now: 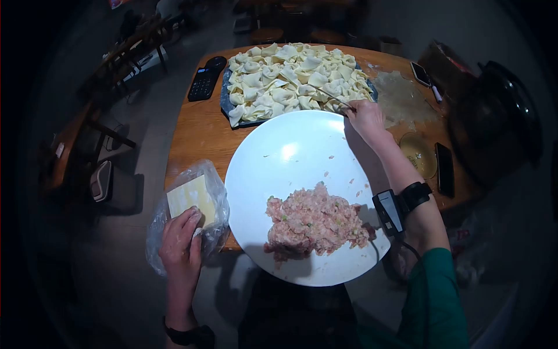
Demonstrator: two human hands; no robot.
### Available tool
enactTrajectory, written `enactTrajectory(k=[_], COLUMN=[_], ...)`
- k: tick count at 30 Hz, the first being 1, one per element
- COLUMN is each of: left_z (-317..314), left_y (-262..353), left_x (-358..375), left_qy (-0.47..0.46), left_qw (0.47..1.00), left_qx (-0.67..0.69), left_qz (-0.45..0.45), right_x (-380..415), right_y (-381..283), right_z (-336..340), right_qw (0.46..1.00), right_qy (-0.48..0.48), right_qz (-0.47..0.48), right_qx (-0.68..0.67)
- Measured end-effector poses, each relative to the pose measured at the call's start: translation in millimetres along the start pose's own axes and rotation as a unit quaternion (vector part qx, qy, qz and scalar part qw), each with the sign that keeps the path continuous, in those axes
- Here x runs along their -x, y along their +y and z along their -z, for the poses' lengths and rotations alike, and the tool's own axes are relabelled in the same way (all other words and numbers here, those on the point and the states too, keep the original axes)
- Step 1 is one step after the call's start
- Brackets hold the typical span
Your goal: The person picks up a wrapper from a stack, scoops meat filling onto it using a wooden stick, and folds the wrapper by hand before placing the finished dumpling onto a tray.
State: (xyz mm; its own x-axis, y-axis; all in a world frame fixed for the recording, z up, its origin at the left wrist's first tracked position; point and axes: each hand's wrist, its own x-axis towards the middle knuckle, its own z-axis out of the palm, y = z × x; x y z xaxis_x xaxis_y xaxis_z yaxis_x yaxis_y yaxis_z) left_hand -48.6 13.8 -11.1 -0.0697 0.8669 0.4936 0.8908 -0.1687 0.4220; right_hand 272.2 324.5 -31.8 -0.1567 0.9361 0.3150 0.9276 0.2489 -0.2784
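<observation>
My left hand [182,240] rests at the near edge of a stack of square wonton wrappers [189,199], its fingers curled and pinching at the corner. The stack lies in an open clear plastic bag [216,192] on the table's left side. My right hand [367,120] grips a thin stick [332,96], whose tip reaches over the folded wontons [279,81]. These are heaped on a dark tray [225,104] at the back. Between my hands, a large white plate [261,157] holds ground meat filling [314,221] with green bits.
On the wooden table [195,131] stand a black card terminal [204,80] at back left and a bowl of yellowish liquid [419,154] at right. Two phones, one dark [444,168] and one pale-edged [421,74], lie along the right edge. A large black pot [494,116] stands beyond.
</observation>
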Motion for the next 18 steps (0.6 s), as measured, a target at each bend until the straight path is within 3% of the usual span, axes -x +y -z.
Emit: enactTrajectory(k=[2,4,5,9,15,18], left_z=[-5,-4,-2,4,-2,-2], left_y=[-18,-20,-21,-22,-24,-29], left_x=[-2,-6,-8,-12,-16,-20], left_qy=[0.006,0.009,0.009,-0.020,-0.051,-0.072], left_qw=[0.998,0.997,0.997,0.994,0.979,0.980], left_qx=[-0.053,-0.063,-0.068,-0.102,-0.171,-0.163], left_qz=[-0.037,-0.032,-0.043,-0.031,-0.102,-0.093], right_x=[12,27,50,149,259,288], right_y=[2,18,4,-18,-23,-20], right_z=[13,20,39,76,107,114], right_qw=[0.998,0.950,0.935,0.906,0.867,0.869], right_qy=[0.046,0.004,0.007,-0.075,-0.193,-0.167], right_qz=[-0.013,-0.002,0.055,-0.004,-0.049,-0.047], right_qx=[-0.033,-0.314,-0.350,-0.416,-0.458,-0.464])
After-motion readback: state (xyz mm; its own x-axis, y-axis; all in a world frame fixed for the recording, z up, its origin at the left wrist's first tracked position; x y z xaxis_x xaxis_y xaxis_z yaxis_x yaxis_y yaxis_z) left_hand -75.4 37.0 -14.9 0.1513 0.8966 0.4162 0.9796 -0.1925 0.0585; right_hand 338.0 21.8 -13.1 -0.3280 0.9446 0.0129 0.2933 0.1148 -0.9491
